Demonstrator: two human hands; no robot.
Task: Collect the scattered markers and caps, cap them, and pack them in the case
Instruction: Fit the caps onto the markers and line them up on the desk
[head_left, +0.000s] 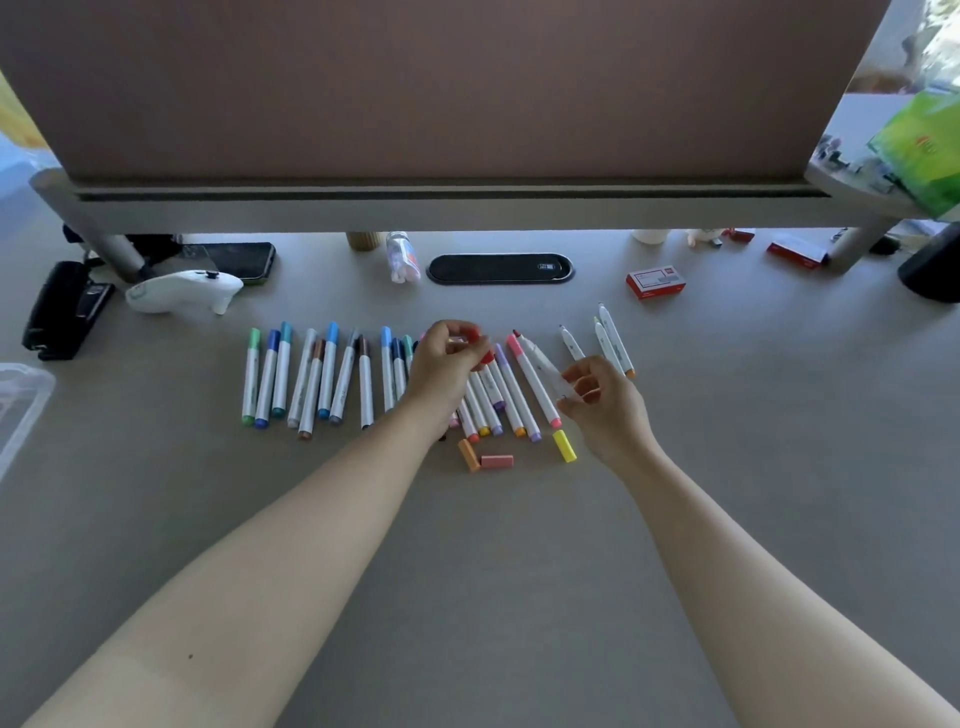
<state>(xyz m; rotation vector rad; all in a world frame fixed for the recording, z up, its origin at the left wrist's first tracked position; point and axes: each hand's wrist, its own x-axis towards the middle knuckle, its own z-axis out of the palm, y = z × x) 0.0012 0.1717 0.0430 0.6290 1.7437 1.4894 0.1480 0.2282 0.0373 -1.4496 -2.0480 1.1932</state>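
1. Holding a red cap (480, 345) in curled fingertips, the left hand (445, 364) hovers above the middle of the marker row (322, 376).
2. The right hand (597, 397) pinches the lower end of an uncapped marker (537, 364), its red tip pointing up toward the cap, a short gap apart.
3. Three loose caps lie just below the row: orange cap (468, 455), pink cap (497, 461), yellow cap (564, 446).
4. Three uncapped markers (610, 343) lie to the right, apart from the row.
5. A clear case (21, 400) sits at the desk's (519, 571) left edge, well apart.
6. Bare desk spreads in front of the caps.
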